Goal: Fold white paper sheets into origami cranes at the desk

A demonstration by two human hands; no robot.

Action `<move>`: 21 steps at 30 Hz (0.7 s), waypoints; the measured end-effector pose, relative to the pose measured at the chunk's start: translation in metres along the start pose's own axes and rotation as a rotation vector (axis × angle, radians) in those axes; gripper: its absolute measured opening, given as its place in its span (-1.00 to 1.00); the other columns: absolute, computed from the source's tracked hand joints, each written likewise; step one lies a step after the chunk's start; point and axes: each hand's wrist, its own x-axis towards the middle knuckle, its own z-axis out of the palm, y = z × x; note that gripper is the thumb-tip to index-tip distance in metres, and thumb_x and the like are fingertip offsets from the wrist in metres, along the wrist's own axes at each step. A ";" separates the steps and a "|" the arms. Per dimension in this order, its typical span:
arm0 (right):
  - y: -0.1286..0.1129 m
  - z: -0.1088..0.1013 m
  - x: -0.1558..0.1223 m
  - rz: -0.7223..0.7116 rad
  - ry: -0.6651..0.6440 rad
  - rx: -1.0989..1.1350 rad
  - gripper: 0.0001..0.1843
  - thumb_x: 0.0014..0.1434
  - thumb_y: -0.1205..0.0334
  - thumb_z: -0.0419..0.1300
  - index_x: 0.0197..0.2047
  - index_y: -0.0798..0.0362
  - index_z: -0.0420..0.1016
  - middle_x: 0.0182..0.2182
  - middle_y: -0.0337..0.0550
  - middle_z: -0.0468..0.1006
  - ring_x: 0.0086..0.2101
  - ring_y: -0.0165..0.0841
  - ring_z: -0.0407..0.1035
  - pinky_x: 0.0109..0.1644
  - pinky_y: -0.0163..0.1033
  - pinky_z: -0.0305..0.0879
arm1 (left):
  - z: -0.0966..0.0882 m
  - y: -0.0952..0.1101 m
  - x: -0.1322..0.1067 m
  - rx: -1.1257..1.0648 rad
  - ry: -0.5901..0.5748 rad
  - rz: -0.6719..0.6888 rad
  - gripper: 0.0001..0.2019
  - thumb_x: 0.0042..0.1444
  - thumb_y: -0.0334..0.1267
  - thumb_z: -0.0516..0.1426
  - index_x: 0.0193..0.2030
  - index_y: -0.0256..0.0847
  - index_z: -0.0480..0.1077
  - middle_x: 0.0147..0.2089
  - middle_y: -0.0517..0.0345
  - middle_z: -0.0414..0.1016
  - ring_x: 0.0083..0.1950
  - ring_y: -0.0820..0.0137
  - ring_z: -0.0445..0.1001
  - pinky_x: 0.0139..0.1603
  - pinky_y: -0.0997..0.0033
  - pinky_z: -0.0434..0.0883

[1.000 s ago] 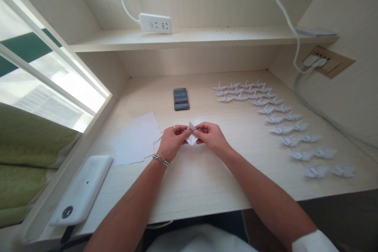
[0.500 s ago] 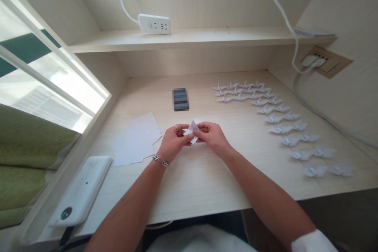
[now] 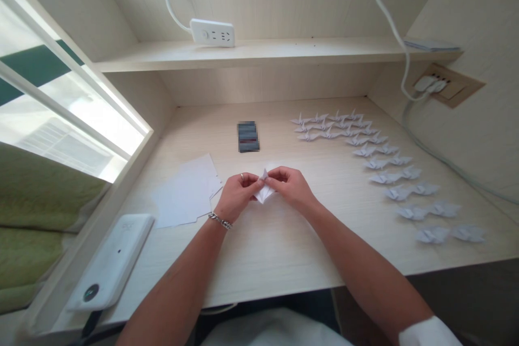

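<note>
A small folded white paper [image 3: 264, 194] is held between both hands just above the desk, one point up and another toward me. My left hand [image 3: 239, 193], with a ring and a chain bracelet, pinches its left side. On the right side, the thumb and fingers of my right hand [image 3: 291, 186] are closed on the same paper. Left of the hands lies a loose stack of white paper sheets [image 3: 184, 194]. Many folded white paper cranes [image 3: 389, 177] stand in rows at the right of the desk.
A dark blurred rectangular object [image 3: 248, 137] lies behind my hands. At the left front is a white lamp base [image 3: 115, 259] with a cord. A power strip [image 3: 212, 33] rests on the shelf [image 3: 279, 51]. Cables run down the right wall to a socket [image 3: 450, 85].
The folded paper has turned in my fingers; a point now faces toward me and creased flaps show. Both thumbs have shifted up to its upper part. The arms stay nearly still.
</note>
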 end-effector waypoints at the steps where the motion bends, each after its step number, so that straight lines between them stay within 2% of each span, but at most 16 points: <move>1: 0.000 -0.001 0.000 -0.018 0.008 0.022 -0.78 -0.03 0.15 0.32 -0.31 0.09 0.56 -0.34 -0.10 0.61 -0.30 -0.28 0.49 -0.18 -0.19 0.40 | 0.000 0.001 0.000 0.020 -0.022 -0.010 -0.70 -0.16 -0.14 0.34 -0.40 -0.34 0.46 -0.49 0.15 0.45 -0.47 0.50 0.39 -0.49 0.52 0.36; 5: -0.001 -0.004 0.001 -0.018 -0.045 0.148 -0.74 -0.09 0.23 0.34 -0.26 0.10 0.54 -0.32 -0.09 0.61 -0.29 -0.28 0.50 -0.17 -0.18 0.40 | -0.002 0.003 -0.002 0.101 -0.092 -0.035 -0.73 -0.14 -0.15 0.32 -0.42 -0.35 0.49 -0.50 0.15 0.43 -0.48 0.51 0.36 -0.48 0.51 0.32; 11: -0.005 -0.005 0.000 -0.037 -0.067 0.125 -0.77 -0.12 0.31 0.33 -0.29 0.10 0.56 -0.38 -0.13 0.61 -0.34 -0.31 0.49 -0.21 -0.20 0.40 | -0.004 0.003 -0.002 0.182 -0.131 -0.069 -0.74 -0.13 -0.14 0.30 -0.43 -0.35 0.49 -0.55 0.17 0.40 -0.54 0.53 0.30 -0.52 0.51 0.26; 21: -0.011 -0.003 -0.001 0.151 0.008 0.374 -0.75 -0.15 0.23 0.38 -0.34 0.11 0.55 -0.38 -0.09 0.64 -0.34 -0.29 0.51 -0.22 -0.16 0.45 | -0.003 0.008 -0.004 0.195 -0.107 -0.042 -0.77 -0.14 -0.17 0.29 -0.45 -0.33 0.47 -0.54 0.18 0.40 -0.53 0.52 0.30 -0.51 0.51 0.26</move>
